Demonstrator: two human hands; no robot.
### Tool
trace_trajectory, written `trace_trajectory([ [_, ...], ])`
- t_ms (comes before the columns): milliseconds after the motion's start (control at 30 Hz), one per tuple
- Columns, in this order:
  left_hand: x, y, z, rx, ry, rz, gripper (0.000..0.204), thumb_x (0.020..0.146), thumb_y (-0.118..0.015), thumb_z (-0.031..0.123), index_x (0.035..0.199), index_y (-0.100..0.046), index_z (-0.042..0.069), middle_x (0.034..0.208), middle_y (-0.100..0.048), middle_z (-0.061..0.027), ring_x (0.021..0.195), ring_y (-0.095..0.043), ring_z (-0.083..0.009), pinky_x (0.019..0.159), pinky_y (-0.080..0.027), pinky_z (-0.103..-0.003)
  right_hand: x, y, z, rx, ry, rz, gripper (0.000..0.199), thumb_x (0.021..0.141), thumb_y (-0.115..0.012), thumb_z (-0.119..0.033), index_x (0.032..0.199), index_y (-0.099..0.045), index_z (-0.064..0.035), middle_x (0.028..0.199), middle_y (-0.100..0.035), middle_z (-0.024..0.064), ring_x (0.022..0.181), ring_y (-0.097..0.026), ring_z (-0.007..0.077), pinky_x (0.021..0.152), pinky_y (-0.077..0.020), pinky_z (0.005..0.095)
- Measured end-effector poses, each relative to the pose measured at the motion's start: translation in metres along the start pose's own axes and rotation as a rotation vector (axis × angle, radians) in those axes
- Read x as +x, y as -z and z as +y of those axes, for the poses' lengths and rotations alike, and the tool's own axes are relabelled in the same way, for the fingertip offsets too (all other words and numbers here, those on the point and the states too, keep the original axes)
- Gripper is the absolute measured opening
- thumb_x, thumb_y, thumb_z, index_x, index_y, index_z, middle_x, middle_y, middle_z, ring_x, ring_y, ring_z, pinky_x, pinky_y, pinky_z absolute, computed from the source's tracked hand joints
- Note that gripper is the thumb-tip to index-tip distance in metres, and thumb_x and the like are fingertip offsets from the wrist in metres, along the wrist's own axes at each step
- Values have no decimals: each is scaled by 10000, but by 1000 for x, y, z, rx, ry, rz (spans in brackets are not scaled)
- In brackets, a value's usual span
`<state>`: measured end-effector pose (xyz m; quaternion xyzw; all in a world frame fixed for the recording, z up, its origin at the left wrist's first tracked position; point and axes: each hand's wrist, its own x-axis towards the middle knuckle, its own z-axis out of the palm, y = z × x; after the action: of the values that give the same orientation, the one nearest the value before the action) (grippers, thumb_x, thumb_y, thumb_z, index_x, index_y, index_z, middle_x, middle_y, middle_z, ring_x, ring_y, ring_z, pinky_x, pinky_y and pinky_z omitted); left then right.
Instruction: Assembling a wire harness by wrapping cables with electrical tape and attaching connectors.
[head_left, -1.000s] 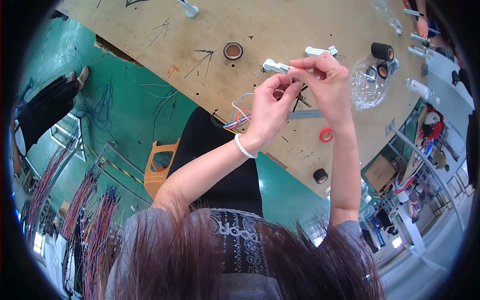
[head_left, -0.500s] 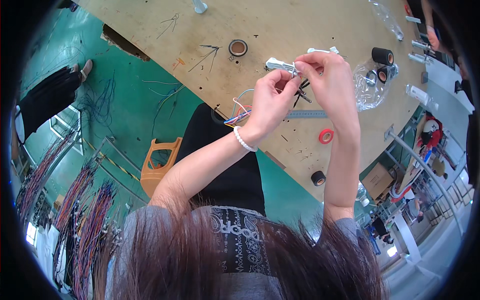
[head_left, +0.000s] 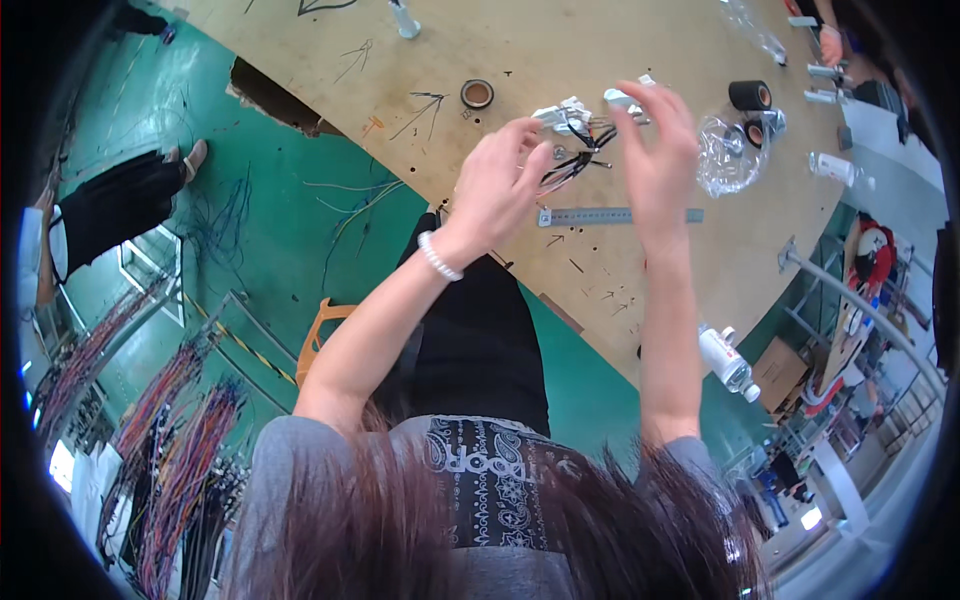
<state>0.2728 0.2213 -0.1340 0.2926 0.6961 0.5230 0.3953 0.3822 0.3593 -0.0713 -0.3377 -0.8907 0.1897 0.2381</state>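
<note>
One tan tabletop (head_left: 480, 45), green floor (head_left: 275, 250)

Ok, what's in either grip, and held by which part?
Cannot be told: the left hand is loosely curled beside the wires, the right hand overlaps a pale piece; no clear hold shows.
</note>
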Motion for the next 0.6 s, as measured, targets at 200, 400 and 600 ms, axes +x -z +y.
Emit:
trace_trajectory([
  [200, -25, 61, -50, -194, -11, -403, 580, 883, -658, 261, 1360, -417, 37, 1259, -564, -103, 1182, -523, -239, 1028, -416, -384, -148, -19, -42, 860, -961, 16, 260, 980, -571, -215, 1158, -630, -35, 1035, -658, 29, 909, -597, 88, 758, -468, 222],
  [400, -63, 64, -118, -75, -181, -186, 822, 781, -791, 215, 1425, -306, 55, 1312, -498, -114, 1220, -474, -226, 1053, -378, -358, -177, -70, -85, 978, -991, 9, 465, 959, -604, -306, 1311, -533, -10, 1218, -618, 117, 1045, -603, 141, 840, -499, 285],
  [600, -55, 29, -119, 71, -213, -332, 799, 853, -702, 163, 1431, -178, -10, 933, -650, -134, 773, -627, -203, 680, -508, -334, -140, -127, -89, 948, -971, 88, 976, 777, -748, -539, 1355, -375, 153, 1146, -588, 202, 1084, -585, 242, 963, -444, 340],
])
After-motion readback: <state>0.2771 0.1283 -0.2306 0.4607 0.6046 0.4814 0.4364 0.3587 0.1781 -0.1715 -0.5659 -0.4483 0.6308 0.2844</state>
